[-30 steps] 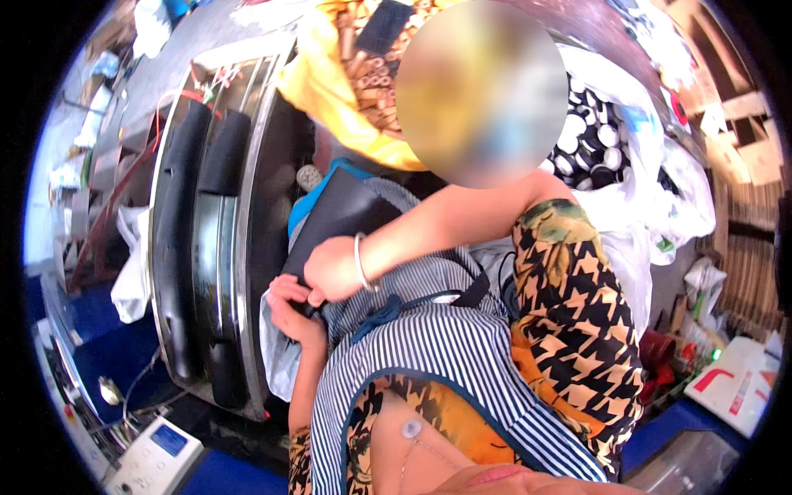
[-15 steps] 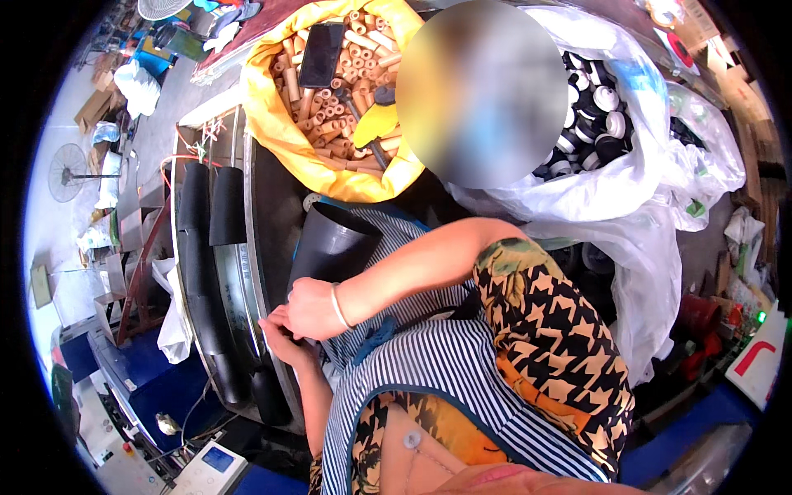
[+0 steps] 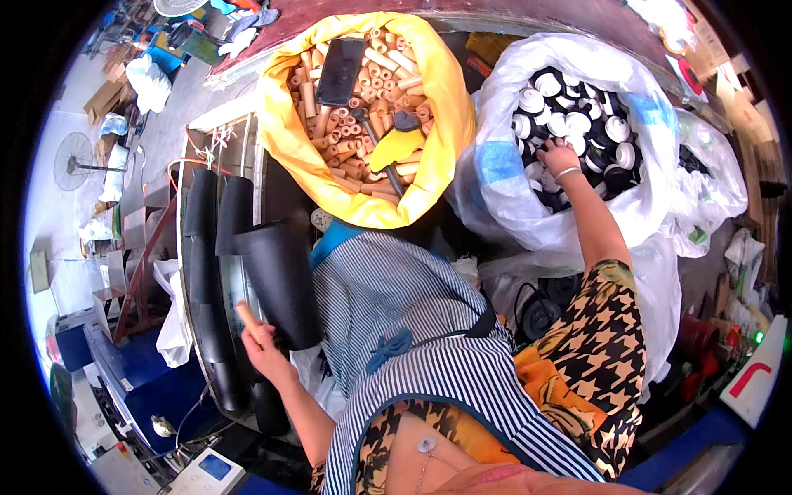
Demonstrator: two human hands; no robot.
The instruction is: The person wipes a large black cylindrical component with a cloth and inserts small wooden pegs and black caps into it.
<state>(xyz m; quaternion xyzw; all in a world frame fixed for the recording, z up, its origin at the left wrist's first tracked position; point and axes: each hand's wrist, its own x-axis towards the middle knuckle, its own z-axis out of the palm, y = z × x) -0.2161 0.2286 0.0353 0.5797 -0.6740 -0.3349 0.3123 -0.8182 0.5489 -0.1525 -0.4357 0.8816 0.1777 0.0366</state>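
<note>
My left hand [image 3: 262,342] is closed around a short tan cardboard tube [image 3: 245,313] and rests against a black cone-shaped roll [image 3: 283,276] lying on the metal machine [image 3: 216,272] at my left. My right hand [image 3: 559,157] reaches far forward into a white plastic bag [image 3: 503,165] full of black and white round caps [image 3: 577,124]; its fingers are down among the caps and I cannot see whether they hold one. A bracelet sits on that wrist. My striped apron [image 3: 412,330] fills the lower middle.
A yellow sack [image 3: 437,107] of tan cardboard tubes [image 3: 355,107] stands ahead, with a flat black slab [image 3: 340,70] and a yellow-and-black tool [image 3: 394,148] on top. More black rolls [image 3: 202,247] line the machine. A fan [image 3: 74,161], boxes and clutter lie at left.
My right hand left the black roll at my lap and reached out into the white bag of caps. My left hand stayed by the roll, now holding a tan tube. The view tilted forward.
</note>
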